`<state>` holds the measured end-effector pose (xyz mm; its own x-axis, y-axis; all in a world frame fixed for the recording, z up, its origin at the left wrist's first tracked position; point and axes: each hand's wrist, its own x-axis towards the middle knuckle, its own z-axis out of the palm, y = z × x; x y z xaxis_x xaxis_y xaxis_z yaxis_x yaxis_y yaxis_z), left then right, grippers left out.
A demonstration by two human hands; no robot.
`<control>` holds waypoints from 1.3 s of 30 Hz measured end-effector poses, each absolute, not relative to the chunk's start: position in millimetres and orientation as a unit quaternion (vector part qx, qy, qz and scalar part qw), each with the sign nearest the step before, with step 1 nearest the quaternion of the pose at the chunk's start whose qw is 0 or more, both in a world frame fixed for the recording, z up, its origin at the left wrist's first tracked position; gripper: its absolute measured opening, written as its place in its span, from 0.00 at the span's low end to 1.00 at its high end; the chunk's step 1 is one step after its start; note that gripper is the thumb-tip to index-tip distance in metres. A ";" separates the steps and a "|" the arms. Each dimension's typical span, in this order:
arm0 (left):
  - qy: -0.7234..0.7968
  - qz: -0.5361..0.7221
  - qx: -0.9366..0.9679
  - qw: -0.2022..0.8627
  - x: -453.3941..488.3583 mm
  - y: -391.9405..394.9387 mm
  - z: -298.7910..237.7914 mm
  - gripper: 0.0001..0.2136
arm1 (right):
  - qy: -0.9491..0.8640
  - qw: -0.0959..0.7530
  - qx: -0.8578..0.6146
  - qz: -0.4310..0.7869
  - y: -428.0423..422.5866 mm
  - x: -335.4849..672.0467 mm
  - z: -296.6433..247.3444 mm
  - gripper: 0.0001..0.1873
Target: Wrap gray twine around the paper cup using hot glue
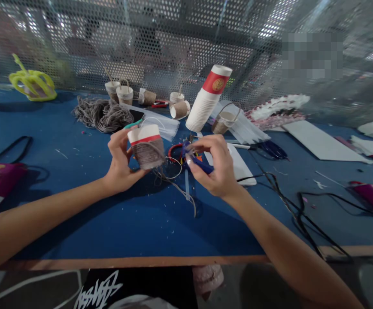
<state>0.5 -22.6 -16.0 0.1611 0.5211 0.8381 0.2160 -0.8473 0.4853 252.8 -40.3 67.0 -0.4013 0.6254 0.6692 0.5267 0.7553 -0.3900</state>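
My left hand (122,161) holds a paper cup (146,136) tilted, fingers and thumb around it. Grey-brown yarn (149,154) is wound about the cup's lower part, and a white and red band shows above the winding. Loose yarn (181,191) trails from it onto the table. My right hand (213,163) is beside the cup, thumb and fingertips drawn together; what they hold, if anything, cannot be made out. Under and behind those fingertips lies a cluster of blue and red tools (176,152), partly covered by the hand. A clear glue stick (187,184) sticks out toward me.
A tall leaning stack of paper cups (204,107) stands behind my hands. Grey yarn (101,113) lies heaped at back left, near several small wrapped cups (125,95). Black cables (298,214) cross the right side. A yellow basket-like piece (33,83) sits far left.
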 end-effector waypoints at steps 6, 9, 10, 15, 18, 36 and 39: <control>0.199 0.626 0.747 0.104 7.1 -20.4 -15.3 0.46 | -0.870 0.317 -0.337 0.169 -55.1 233.5 57.3 0.17; 0.218 0.625 0.741 0.113 6.2 -20.9 -15.5 0.43 | -0.869 0.286 -0.326 0.239 -58.7 228.4 56.0 0.11; 0.225 0.623 0.740 0.119 5.5 -21.3 -15.4 0.43 | -0.864 0.280 -0.321 0.270 -58.9 227.6 55.8 0.09; 0.252 0.620 0.730 0.140 4.0 -22.7 -15.2 0.42 | -0.851 0.265 -0.291 0.347 -56.7 230.2 58.5 0.08; 0.248 0.620 0.731 0.137 3.9 -21.8 -16.1 0.43 | -0.862 0.255 -0.282 0.335 -57.1 233.8 61.6 0.07; 0.252 0.564 0.764 0.186 1.9 -30.8 -4.3 0.40 | -0.837 0.441 -0.319 0.049 -55.2 240.5 56.1 0.15; 0.216 0.545 0.788 0.189 2.0 -31.0 -1.9 0.40 | -0.841 0.418 -0.327 0.110 -54.1 237.2 51.0 0.19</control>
<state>2.0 -31.0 -1.9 0.3135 0.5457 0.7771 0.1339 -0.8356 0.5328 237.2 -54.1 51.0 -0.4373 0.6414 0.6303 0.4570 0.7622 -0.4586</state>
